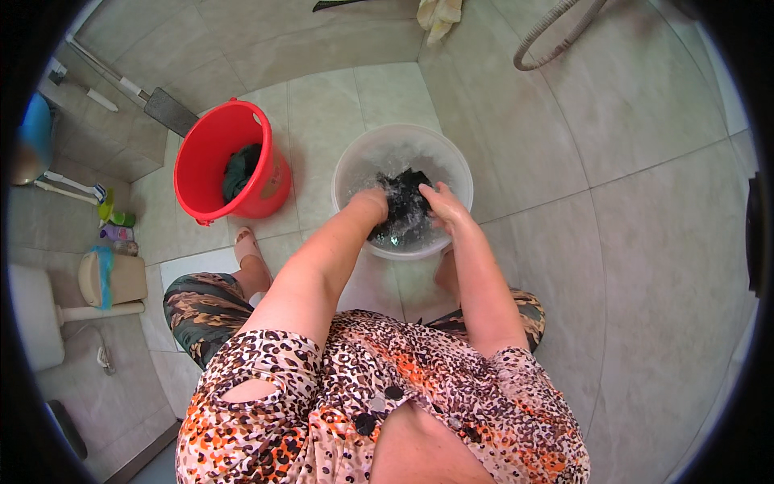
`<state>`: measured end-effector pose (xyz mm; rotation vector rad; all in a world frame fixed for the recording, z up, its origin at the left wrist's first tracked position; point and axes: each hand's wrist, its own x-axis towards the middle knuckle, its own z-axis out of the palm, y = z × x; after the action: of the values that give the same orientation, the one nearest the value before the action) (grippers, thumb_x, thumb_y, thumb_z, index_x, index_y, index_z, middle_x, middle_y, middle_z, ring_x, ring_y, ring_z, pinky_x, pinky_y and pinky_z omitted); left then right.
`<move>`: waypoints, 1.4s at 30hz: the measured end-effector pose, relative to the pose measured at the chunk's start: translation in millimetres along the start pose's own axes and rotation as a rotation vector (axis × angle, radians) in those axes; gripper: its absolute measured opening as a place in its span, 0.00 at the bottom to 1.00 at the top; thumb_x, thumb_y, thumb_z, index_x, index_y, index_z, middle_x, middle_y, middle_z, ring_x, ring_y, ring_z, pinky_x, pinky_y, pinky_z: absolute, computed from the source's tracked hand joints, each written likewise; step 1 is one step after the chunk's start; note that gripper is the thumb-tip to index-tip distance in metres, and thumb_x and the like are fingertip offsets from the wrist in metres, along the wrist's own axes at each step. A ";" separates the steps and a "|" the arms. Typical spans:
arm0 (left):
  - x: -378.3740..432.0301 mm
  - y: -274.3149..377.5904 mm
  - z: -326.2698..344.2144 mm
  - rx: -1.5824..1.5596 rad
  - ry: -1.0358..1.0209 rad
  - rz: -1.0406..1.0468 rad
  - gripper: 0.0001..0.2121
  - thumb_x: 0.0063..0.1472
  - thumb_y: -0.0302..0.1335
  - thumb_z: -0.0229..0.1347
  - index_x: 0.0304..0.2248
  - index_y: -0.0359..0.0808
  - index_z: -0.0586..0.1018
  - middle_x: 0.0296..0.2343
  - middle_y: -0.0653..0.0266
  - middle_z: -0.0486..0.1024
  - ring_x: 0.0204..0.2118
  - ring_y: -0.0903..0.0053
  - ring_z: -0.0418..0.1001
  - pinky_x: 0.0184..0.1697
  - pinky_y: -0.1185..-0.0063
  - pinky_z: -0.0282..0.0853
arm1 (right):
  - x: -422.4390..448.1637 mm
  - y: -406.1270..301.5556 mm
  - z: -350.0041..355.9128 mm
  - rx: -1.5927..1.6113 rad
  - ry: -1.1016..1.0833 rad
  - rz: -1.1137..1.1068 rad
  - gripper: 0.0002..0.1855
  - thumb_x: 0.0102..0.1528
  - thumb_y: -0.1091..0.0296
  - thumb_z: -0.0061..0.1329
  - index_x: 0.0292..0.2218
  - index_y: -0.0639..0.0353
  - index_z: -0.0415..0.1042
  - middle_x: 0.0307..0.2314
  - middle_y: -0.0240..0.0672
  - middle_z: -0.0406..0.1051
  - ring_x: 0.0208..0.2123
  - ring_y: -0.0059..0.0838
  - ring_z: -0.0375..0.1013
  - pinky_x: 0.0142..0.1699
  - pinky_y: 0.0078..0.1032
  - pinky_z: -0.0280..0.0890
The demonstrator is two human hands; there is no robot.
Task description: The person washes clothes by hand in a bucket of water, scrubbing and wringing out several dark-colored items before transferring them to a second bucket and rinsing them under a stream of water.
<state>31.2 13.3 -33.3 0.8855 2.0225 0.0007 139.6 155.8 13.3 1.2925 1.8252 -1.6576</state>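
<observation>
A translucent white plastic tub [344, 158] of churning, splashing water stands on the floor before me. In it lies a dark wet cloth [411, 192], partly under the water. My left hand [370, 202] reaches into the tub at the cloth's left side; its fingers are hidden by water and splashes, so its grip cannot be made out. On the other side, my right hand [446, 204] is held over the tub with thumb and fingers apart. Its thumb tip is close to the cloth's edge; whether they touch is unclear.
Left of the tub is a red plastic bucket [199, 160] with dark green cloth [242, 172] inside. A flat mop head [171, 111] leans behind it. Several bottles [118, 233] and a beige bin [121, 278] line the left wall. A grey hose [544, 57] hangs at upper right.
</observation>
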 end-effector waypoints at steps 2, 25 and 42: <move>7.0 -0.4 1.2 -0.329 0.160 -0.176 0.16 0.53 0.29 0.50 0.41 0.32 0.77 0.43 0.51 0.73 0.48 0.65 0.71 0.49 0.73 0.66 | -3.9 -2.8 2.8 0.029 -0.029 0.040 0.49 0.53 0.40 0.45 0.62 0.58 0.36 0.56 0.51 0.52 0.54 0.50 0.59 0.49 0.49 0.61; -8.6 36.3 -52.2 -0.362 0.927 0.390 0.14 0.54 0.38 0.47 0.27 0.34 0.76 0.29 0.49 0.74 0.34 0.53 0.72 0.39 0.63 0.68 | 14.3 2.9 24.2 1.032 -0.169 -0.105 0.19 0.59 0.54 0.38 0.43 0.58 0.68 0.34 0.36 0.72 0.34 0.32 0.74 0.38 0.28 0.71; 2.5 28.3 10.4 0.087 0.060 0.000 0.29 0.54 0.39 0.54 0.55 0.43 0.65 0.50 0.57 0.68 0.52 0.62 0.67 0.53 0.61 0.59 | 11.1 -10.8 -3.6 0.652 0.054 -0.163 0.23 0.56 0.57 0.45 0.51 0.55 0.61 0.51 0.36 0.58 0.53 0.39 0.58 0.51 0.48 0.56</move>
<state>54.5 32.4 -32.2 0.9506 2.0916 -0.0622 126.3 164.4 12.1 1.4601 1.4940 -2.4584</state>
